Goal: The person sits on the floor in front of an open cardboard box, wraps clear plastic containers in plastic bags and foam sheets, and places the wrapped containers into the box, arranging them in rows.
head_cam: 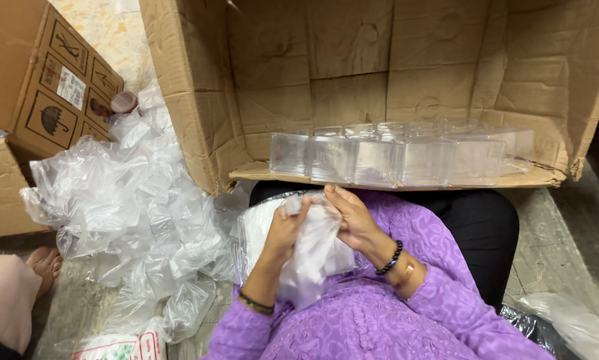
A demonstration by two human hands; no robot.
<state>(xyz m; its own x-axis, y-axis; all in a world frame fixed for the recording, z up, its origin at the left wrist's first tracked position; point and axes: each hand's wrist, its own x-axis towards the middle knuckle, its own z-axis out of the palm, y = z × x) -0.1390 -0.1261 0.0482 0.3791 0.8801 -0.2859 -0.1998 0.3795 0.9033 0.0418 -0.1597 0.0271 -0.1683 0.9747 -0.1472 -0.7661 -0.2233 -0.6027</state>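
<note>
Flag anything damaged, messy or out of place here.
The large cardboard box lying on its side has torn, creased flaps. Crumpled clear plastic bags sprawl loosely over the floor. The clear plastic containers inside sit in a tidy row.

Hands meeting over the lap, carton lying open beyond them

The left hand (284,230) and right hand (354,217) are closing together on a plastic bag (311,257) above the lap. Far of them, a row of clear boxes (399,157) is sitting inside the big carton (199,100) lying on its side. A heap of loose bags (129,213) is spreading on the floor (546,253) to the left, with a smaller carton (43,80) standing behind it.
</note>
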